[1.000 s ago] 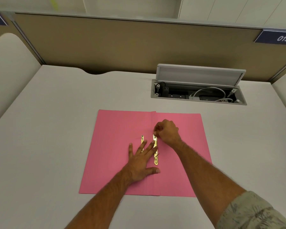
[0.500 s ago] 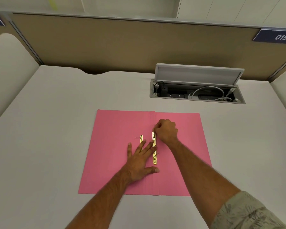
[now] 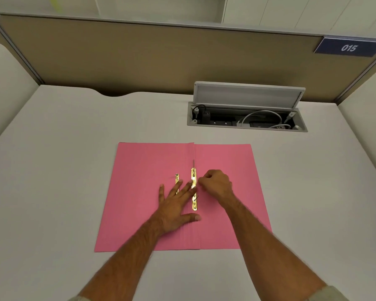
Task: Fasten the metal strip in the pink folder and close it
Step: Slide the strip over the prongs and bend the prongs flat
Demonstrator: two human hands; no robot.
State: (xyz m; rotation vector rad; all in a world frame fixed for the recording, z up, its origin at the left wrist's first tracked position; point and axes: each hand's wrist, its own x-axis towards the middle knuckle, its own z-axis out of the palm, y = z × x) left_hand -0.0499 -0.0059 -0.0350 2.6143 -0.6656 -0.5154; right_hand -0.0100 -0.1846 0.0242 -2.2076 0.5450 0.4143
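Pink folder (image 3: 152, 192) lies open and flat on the desk (image 3: 63, 159); I judge the fastening step in hand, closing not yet begun.

My left hand (image 3: 175, 205) presses flat, fingers spread, beside the thin brass metal strip (image 3: 193, 190) at the spine; my right hand (image 3: 215, 183) is curled, pinching at the strip's mid-length. Next I'd flatten the thin prong, then fold the matte card cover over.

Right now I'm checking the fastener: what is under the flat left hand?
The left hand lies on the open pink folder, fingers over the middles of two brass metal strips; those covered stretches are hidden.
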